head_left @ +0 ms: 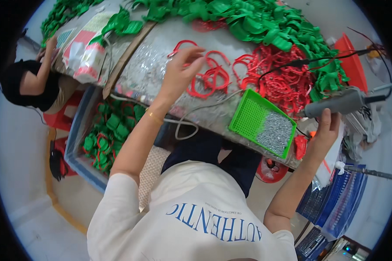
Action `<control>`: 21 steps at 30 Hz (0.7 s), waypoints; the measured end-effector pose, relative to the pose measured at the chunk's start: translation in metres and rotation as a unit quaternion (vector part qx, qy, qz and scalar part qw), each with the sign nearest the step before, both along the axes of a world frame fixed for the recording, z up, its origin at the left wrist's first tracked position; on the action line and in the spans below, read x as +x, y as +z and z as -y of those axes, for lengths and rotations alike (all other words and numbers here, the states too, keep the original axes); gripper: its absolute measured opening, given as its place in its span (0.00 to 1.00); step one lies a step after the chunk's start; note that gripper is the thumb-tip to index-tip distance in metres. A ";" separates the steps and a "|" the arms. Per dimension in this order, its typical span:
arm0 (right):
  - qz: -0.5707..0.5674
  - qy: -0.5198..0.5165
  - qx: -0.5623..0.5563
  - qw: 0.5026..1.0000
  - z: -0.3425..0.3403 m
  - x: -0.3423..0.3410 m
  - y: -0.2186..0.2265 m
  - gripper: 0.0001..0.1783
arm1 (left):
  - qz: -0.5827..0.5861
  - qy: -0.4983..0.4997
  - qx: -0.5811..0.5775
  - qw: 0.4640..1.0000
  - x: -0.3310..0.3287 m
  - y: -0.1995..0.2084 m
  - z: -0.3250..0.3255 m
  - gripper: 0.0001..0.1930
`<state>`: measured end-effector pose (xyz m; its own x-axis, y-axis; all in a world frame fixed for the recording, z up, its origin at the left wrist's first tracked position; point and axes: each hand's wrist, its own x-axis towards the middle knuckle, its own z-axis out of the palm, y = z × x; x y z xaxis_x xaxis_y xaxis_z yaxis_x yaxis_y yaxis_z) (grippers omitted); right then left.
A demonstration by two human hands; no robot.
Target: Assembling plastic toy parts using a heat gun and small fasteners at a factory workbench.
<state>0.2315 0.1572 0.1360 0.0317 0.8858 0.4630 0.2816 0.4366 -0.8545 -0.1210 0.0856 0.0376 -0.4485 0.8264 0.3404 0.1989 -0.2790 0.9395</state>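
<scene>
My left hand (pixel 184 64) is over the table among loose red plastic straps (pixel 210 80), its fingers apart and partly curled; nothing shows between them. One curved red strap (pixel 182 45) lies just beyond the knuckles. At the right, my right hand (pixel 326 130) has its fingers against a grey electric screwdriver (pixel 335 104), which lies level with its cord running off to the right. The far side of that grip is hidden. Between my hands, near the table edge, sits a green perforated tray (pixel 251 114) with small silver screws (pixel 275 132) heaped in its right part.
Green plastic parts (pixel 257 24) pile along the far side, beside a tangled heap of red straps (pixel 281 69). A wooden strip (pixel 128 56) crosses the table at left. Below it stands a blue-grey bin (pixel 80 130) of green-and-red pieces. Another person (pixel 30 85) sits at far left.
</scene>
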 end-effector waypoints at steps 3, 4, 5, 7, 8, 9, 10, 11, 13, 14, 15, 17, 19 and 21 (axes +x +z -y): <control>-0.019 -0.014 0.035 0.999 0.005 -0.003 0.000 0.24 | -0.111 -0.069 0.032 0.991 0.016 -0.003 -0.088 0.21; -0.019 -0.016 0.042 0.999 0.007 -0.004 0.002 0.24 | -0.218 0.016 0.078 0.973 0.019 -0.012 -0.122 0.26; -0.038 -0.032 0.061 0.997 0.011 -0.004 0.002 0.24 | -0.321 0.104 0.120 0.934 0.016 -0.019 -0.147 0.32; -0.051 -0.061 0.082 0.994 0.017 0.008 -0.001 0.21 | -0.359 0.158 0.096 0.915 0.009 -0.020 -0.179 0.35; -0.053 -0.058 0.086 0.993 0.021 0.014 -0.005 0.21 | -0.396 0.213 0.063 0.891 0.002 -0.020 -0.191 0.39; -0.023 -0.082 0.085 0.993 0.026 0.019 -0.009 0.20 | -0.412 0.238 0.049 0.878 -0.005 -0.023 -0.202 0.36; 0.008 -0.107 0.081 0.991 0.035 0.025 -0.015 0.19 | -0.413 0.240 0.048 0.877 -0.012 -0.026 -0.205 0.36; 0.006 -0.103 0.079 0.992 0.042 0.036 -0.025 0.19 | -0.407 0.239 0.039 0.881 -0.020 -0.029 -0.206 0.35; 0.050 -0.095 0.044 0.993 0.050 0.060 -0.052 0.18 | -0.402 0.250 -0.004 0.881 -0.034 -0.027 -0.196 0.32; 0.046 -0.094 0.047 0.993 0.056 0.066 -0.062 0.18 | -0.411 0.260 -0.012 0.874 -0.047 -0.029 -0.183 0.31; 0.037 -0.087 -0.004 0.996 0.061 0.071 -0.072 0.17 | -0.420 0.271 -0.021 0.866 -0.065 -0.033 -0.165 0.30; 0.026 -0.075 -0.058 0.995 0.069 0.080 -0.088 0.16 | -0.471 0.341 -0.082 0.810 -0.099 -0.039 -0.117 0.29; -0.003 -0.066 -0.119 0.991 0.071 0.084 -0.100 0.16 | -0.446 0.322 -0.096 0.830 -0.137 -0.048 -0.083 0.29; 0.011 -0.056 -0.122 0.991 0.065 0.073 -0.101 0.15 | -0.370 0.234 -0.097 0.894 -0.143 -0.046 -0.075 0.30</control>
<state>0.3048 0.0921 0.0355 0.1279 0.9629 0.2377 0.3369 0.1833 -0.9235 -0.2637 0.1603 -0.0085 -0.4720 0.6831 0.5573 0.8383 0.1520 0.5236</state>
